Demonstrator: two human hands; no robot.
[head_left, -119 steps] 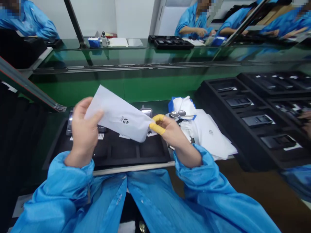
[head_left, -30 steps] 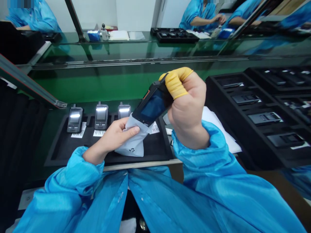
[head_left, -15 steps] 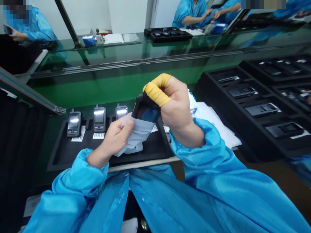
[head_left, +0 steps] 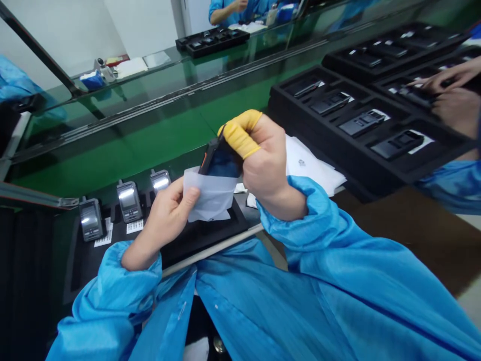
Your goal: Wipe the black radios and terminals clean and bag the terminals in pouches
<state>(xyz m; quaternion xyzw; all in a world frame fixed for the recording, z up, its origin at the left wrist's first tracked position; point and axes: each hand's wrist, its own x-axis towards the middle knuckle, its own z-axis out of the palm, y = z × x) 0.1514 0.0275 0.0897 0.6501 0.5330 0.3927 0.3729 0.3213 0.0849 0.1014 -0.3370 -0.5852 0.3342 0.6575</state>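
A dark handheld radio (head_left: 222,163) with an orange mark on its side stands tilted, its lower part inside a translucent white pouch (head_left: 212,193). My left hand (head_left: 167,210) pinches the left side of the pouch between thumb and fingers. My right hand (head_left: 265,155), with yellow finger cots on thumb and forefinger, is closed on the upper end of the radio. Behind my left hand, several similar radios (head_left: 129,200) stand in a black foam tray (head_left: 199,239), with white printed labels (head_left: 134,226) beside them.
White pouches (head_left: 310,165) lie in a stack right of my right hand. A large black foam tray (head_left: 361,155) with several devices stands further right. A co-worker's hands (head_left: 456,95) work over another tray there. A glass partition (head_left: 158,95) runs behind the green bench.
My view has swung to the right, bringing a co-worker's hands into sight. The pouch looks flatter and its edge reaches higher on the radio. Both hands keep their hold.
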